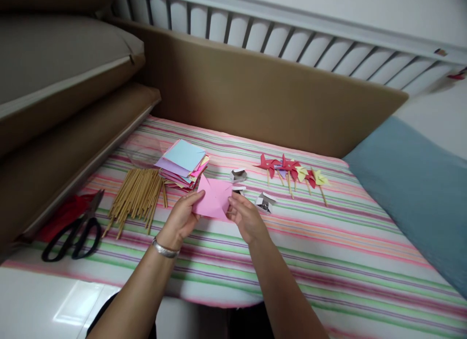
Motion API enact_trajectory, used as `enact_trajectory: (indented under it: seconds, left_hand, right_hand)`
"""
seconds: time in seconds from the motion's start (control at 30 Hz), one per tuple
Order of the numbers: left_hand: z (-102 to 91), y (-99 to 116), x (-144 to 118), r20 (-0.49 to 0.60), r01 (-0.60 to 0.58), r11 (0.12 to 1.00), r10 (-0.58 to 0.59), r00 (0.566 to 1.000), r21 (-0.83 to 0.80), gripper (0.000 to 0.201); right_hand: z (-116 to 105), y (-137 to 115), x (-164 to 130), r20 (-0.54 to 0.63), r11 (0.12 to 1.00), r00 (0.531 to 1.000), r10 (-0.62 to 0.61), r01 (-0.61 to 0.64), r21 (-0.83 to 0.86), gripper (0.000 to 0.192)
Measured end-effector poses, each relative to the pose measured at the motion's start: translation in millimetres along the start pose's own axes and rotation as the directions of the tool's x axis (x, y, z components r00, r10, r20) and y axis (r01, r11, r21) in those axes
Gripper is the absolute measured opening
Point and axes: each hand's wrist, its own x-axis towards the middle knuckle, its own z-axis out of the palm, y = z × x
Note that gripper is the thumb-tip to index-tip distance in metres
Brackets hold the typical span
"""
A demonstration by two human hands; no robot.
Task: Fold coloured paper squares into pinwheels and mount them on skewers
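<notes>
Holding pink paper flat, one corner pointing away.

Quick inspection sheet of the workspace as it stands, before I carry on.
Surface: striped cloth, flat.
Job's things: pink paper held by both hands; paper stack; wooden sticks; finished pinwheels.
Clutter: black scissors at left edge; small white clips.
Hands: left hand and right hand pinch the pink paper's edges.
Cables: nothing seen.
Surroundings: brown board behind; blue cushion at right.
</notes>
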Motion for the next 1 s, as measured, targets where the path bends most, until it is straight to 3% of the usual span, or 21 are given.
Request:
enact_trajectory:
  seconds: [0.17, 0.33, 0.5, 0.67, 0.73, 0.83, 0.9, 1.0]
  left_hand:
    - [6.5, -8, -5, 0.142, -0.003, 0.99, -0.017, 0.99, 0.141, 0.021]
    - [6.0, -15, -2, 0.117, 0.019, 0.992, -0.033, 0.993, 0.123, 0.018]
    - [4.0, -11, -2, 0.152, 0.047, 0.982, -0.076, 0.985, 0.184, 0.026]
    - [1.0, -6, -3, 0.067, 0.016, 0.98, -0.03, 0.997, 0.198, 0.023]
    - [-1.6, -1, -2, 0.032, 0.003, 0.979, -0.01, 0.999, 0.203, 0.02]
    - [-6.1, 5, -2, 0.022, -0.007, 0.977, 0.002, 1.0, 0.214, 0.018]
    - [-8.7, 8, -2, 0.03, -0.011, 0.977, 0.005, 1.0, 0.214, 0.019]
    - [-10.8, 11, -1, 0.03, -0.018, 0.977, 0.012, 0.999, 0.211, 0.019]
  right_hand:
    - [8, 8, 1, -0.045, 0.973, 0.974, -0.223, 0.219, -0.074, 0.029]
    - [6, 12, 3, -0.093, 0.921, 0.922, -0.376, 0.361, -0.148, 0.024]
    - [12, 11, 1, -0.019, 0.894, 0.915, -0.403, 0.389, -0.223, 0.023]
    - [10, 12, -1, 0.019, 0.849, 0.905, -0.424, 0.405, -0.339, 0.036]
    - [6, 9, -5, 0.018, 0.733, 0.845, -0.535, 0.474, -0.488, 0.041]
    - [1, 2, -13, 0.239, 0.377, 0.678, -0.695, 0.627, -0.681, 0.033]
    - [0, -2, -18, 0.441, 0.159, 0.583, -0.682, 0.707, -0.689, 0.027]
    - [1, -2, -21, 0.586, 0.019, 0.54, -0.604, 0.746, -0.666, 0.025]
